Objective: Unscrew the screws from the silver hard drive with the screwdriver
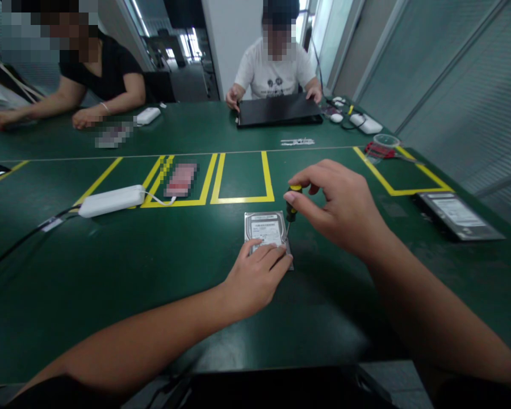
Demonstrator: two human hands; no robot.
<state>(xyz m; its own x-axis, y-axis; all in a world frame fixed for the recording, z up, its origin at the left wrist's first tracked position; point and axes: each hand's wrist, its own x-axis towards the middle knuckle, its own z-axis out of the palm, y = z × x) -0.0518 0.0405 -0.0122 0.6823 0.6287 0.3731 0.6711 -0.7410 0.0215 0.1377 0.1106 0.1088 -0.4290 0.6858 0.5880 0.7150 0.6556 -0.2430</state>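
Observation:
A silver hard drive (264,225) lies label up on the green table, its near part covered by my fingers. My left hand (259,272) rests on it with the fingers spread over the label. Above the drive's right side, my right hand (336,199) pinches a small black and yellow screwdriver (293,207) by the top of its handle. The screwdriver stands nearly upright, its thin shaft reaching down to the drive's right edge. Whether the tip sits in a screw is too small to tell.
A second hard drive (455,216) lies at the right. Yellow tape (242,200) marks the table (153,295). At the left are a white power strip (111,201) and a plugged-in phone (181,180). A clear cup (385,145) stands far right. Across, one person holds a black panel (279,111).

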